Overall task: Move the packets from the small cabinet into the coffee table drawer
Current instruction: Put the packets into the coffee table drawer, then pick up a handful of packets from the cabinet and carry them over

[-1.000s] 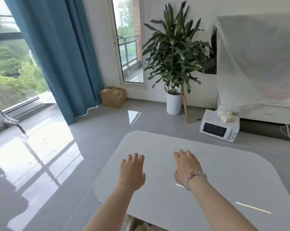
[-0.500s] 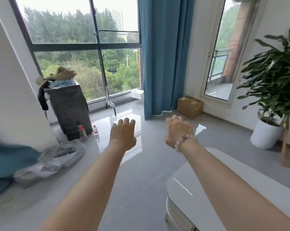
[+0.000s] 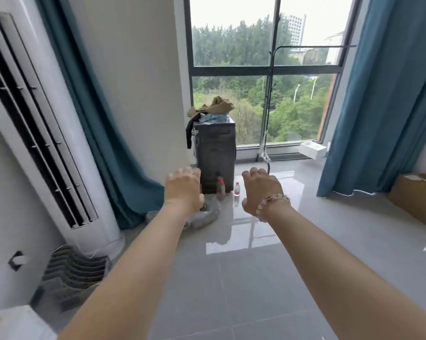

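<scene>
A small dark grey cabinet (image 3: 215, 155) stands on the floor by the window, with crumpled brown paper and cloth (image 3: 213, 107) piled on top. No packets show, and the coffee table is out of view. My left hand (image 3: 183, 188) is stretched out ahead, fingers apart, holding nothing, and overlaps the cabinet's lower left corner in the picture. Beside it my right hand (image 3: 261, 190), with a ring and a bead bracelet, is also held forward, fingers loose and empty, just right of the cabinet's base.
A tall white air conditioner (image 3: 45, 133) stands at left beside a blue curtain (image 3: 104, 133). Two small bottles (image 3: 220, 187) and a grey plastic bag (image 3: 204, 215) lie at the cabinet's foot. A cardboard box (image 3: 418, 196) sits at right under another blue curtain (image 3: 378, 99).
The view has swung left from the coffee table and plant to the window and cabinet. Both hands stay stretched out and empty; the cabinet now sits centred and closer.
</scene>
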`<action>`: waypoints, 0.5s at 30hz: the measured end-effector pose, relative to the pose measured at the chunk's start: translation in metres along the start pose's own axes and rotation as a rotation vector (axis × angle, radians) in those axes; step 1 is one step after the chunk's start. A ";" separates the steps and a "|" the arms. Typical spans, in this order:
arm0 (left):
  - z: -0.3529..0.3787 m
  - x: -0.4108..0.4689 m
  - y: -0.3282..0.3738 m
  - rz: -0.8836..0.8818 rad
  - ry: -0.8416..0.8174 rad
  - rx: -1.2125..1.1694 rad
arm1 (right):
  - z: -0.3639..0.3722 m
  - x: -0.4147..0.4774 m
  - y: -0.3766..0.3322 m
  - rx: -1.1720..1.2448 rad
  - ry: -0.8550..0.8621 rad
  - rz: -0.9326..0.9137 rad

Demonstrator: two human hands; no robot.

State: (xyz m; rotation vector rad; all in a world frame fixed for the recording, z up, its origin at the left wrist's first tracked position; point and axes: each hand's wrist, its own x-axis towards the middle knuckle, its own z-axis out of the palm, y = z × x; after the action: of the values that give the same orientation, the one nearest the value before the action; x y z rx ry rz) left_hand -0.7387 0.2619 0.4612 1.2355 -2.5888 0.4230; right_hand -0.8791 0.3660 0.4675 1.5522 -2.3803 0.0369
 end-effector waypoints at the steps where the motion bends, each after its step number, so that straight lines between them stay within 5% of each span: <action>1: 0.004 0.000 -0.016 -0.030 -0.008 0.012 | 0.000 0.013 -0.014 0.017 0.010 -0.034; 15: 0.045 0.020 -0.226 -0.540 -0.075 0.178 | -0.003 0.197 -0.228 0.166 0.110 -0.607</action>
State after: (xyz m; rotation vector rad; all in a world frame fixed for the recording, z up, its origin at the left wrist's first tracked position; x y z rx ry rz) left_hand -0.5772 0.0959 0.4614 1.9624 -2.1755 0.5035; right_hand -0.7465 0.0960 0.4896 2.2205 -1.7734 0.1856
